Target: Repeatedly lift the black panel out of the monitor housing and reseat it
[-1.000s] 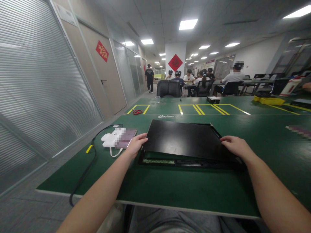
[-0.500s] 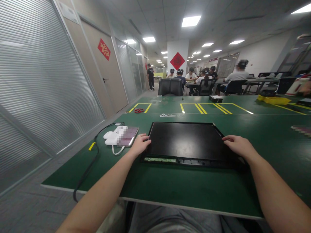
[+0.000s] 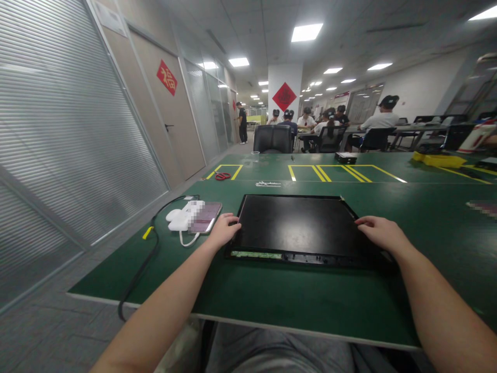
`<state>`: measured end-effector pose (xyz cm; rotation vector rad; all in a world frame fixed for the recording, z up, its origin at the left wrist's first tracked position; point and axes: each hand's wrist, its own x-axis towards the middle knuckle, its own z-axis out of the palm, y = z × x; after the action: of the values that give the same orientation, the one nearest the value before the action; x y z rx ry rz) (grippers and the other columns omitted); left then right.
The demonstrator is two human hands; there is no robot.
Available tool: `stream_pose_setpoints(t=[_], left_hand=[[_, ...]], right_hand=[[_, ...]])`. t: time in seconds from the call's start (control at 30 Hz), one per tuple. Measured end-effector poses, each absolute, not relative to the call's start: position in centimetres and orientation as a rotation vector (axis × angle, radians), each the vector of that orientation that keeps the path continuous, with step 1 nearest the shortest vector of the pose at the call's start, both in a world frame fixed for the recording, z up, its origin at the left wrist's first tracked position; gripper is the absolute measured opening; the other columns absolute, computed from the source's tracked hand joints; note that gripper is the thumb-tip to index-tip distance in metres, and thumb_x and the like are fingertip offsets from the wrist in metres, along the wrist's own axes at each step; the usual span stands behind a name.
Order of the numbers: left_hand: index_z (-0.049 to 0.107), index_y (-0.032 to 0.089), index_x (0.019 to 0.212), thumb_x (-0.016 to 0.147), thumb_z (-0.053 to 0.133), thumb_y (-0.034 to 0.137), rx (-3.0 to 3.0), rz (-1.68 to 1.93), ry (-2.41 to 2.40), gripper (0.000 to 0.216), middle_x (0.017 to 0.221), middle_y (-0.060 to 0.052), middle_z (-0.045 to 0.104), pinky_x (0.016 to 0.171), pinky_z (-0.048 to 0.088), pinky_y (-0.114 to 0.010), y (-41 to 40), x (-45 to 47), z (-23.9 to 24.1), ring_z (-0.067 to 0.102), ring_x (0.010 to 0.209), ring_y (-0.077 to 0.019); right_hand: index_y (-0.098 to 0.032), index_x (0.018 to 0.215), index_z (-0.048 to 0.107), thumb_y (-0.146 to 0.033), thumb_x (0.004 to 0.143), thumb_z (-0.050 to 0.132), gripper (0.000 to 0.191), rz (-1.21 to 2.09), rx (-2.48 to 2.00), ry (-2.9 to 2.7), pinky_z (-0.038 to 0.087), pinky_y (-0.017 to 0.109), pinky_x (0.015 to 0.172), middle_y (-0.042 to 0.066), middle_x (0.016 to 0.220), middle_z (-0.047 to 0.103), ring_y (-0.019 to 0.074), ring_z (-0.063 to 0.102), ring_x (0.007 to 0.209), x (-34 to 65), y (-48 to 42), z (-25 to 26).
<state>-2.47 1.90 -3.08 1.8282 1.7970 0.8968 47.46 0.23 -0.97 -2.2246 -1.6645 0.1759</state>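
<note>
A flat black display panel (image 3: 295, 223) lies in front of me, with a green circuit strip (image 3: 256, 255) showing along the left part of its near edge. My left hand (image 3: 225, 230) is closed on the panel's left edge, thumb and fingers at the rim. At the opposite side, my right hand (image 3: 378, 232) pinches the right edge. The fingertips below the rim are hidden on both sides. Left of my left hand are a phone (image 3: 212, 213) and a white device (image 3: 179, 219) with a short white cable.
The green table (image 3: 303, 300) carries red-handled scissors (image 3: 222, 176), small white pieces (image 3: 267, 184), yellow tape outlines, a black box (image 3: 345, 158) and a yellow tray (image 3: 438, 159). A black cable (image 3: 155, 248) runs over the left edge. Several people sit at tables beyond a black chair (image 3: 273, 139).
Both hands keep their places on the panel's edges, and the panel looks almost unmoved. The view shifts very slightly. In the background, the standing person has turned a little.
</note>
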Motion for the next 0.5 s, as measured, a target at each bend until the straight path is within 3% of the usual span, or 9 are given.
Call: stream_pose_setpoints(t=[0.27, 0.5], left_hand=[[0.081, 0.012, 0.111, 0.084, 0.061, 0.024, 1.874, 0.858, 1.832, 0.035, 0.141, -0.018, 0.061, 0.118, 0.042, -0.04, 1.91, -2.54, -2.99, 0.057, 0.136, -0.0303], [0.083, 0.018, 0.106, 0.082, 0.05, 0.009, 1.951, 0.886, 1.85, 0.042, 0.135, -0.012, 0.067, 0.121, 0.038, -0.04, 2.2, -2.74, -3.21, 0.059, 0.134, -0.0261]], right_hand=[[-0.027, 0.102, 0.082, -0.035, 0.081, 0.058, 0.033, 0.188, -2.247, -1.655, 0.052, 0.035, 0.077, 0.007, 0.098, 0.078, 0.0268, 0.071, 0.093, 47.43, 0.18, -0.88], [-0.027, 0.101, 0.083, -0.035, 0.079, 0.059, 0.034, 0.174, -2.223, -1.666, 0.053, 0.036, 0.077, 0.007, 0.099, 0.078, 0.0277, 0.071, 0.094, 47.76, 0.37, -1.09]])
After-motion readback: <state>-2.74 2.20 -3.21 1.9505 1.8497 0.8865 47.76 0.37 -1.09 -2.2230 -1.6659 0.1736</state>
